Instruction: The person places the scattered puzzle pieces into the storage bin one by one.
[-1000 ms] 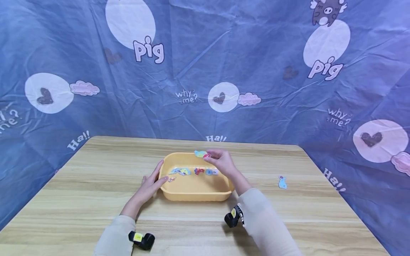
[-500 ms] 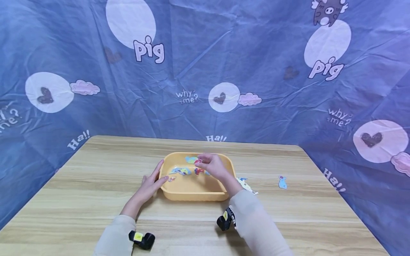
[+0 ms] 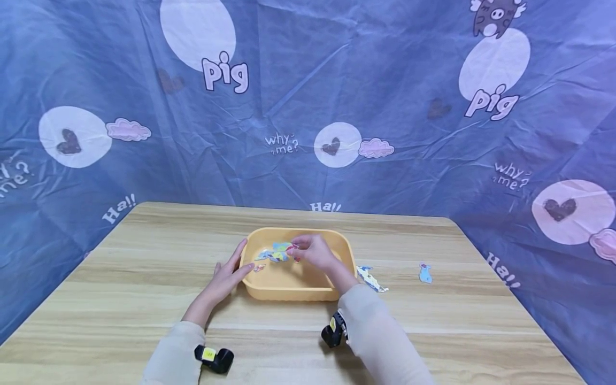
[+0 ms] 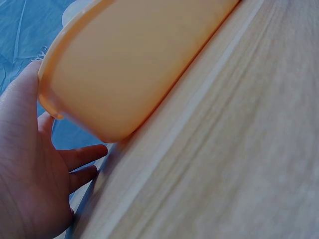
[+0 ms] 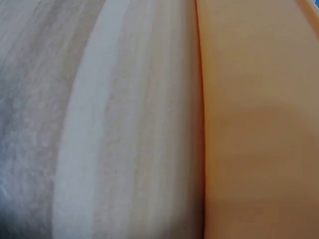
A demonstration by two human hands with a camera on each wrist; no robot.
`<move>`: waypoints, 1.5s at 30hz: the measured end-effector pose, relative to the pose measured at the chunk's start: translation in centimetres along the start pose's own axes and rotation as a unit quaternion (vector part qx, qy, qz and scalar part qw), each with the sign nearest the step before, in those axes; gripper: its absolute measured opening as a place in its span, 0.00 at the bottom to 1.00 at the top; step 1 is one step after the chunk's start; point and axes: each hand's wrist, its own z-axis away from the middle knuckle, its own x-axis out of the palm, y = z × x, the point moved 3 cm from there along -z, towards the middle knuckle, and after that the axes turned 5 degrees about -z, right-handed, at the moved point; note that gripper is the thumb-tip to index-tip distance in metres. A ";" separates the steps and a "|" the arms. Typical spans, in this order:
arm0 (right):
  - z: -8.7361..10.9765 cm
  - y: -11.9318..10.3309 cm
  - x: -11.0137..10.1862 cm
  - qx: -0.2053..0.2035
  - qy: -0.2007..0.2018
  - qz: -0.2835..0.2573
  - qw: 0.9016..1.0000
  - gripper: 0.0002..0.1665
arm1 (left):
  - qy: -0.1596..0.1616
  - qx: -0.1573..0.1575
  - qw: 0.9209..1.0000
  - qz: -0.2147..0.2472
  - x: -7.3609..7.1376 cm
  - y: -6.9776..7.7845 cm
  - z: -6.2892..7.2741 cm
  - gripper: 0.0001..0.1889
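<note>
A yellow-orange plastic basin (image 3: 291, 294) stands on the wooden table. My left hand (image 3: 223, 278) holds its left end, thumb over the rim and fingers along the outside; the left wrist view shows the same hand (image 4: 30, 164) against the outer wall. Inside the basin, my right hand (image 3: 315, 252) pinches a blue, yellow and red flat cutout (image 3: 281, 246). Below that lies a blue-and-yellow cutout (image 3: 270, 257), with a small reddish cutout (image 3: 260, 268) near my left thumb. My right fingers mostly hide a red cutout. The right wrist view catches only table and basin wall (image 5: 259, 124).
On the table right of the basin lies a pale, blue-edged cutout (image 3: 371, 280). Farther right is a light-blue cutout (image 3: 425, 273). A blue printed cloth (image 3: 289, 96) hangs behind the table (image 3: 159, 256).
My right hand has moved left and down into the basin, carrying the cutout from above the back rim. The pale cutout beside the basin has come into sight. My left hand stays put.
</note>
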 end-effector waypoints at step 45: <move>-0.3 2.0 0.8 0.016 -0.078 0.116 0.990 0.16 | -0.010 -0.012 1.000 0.004 -0.3 1.9 0.5 0.33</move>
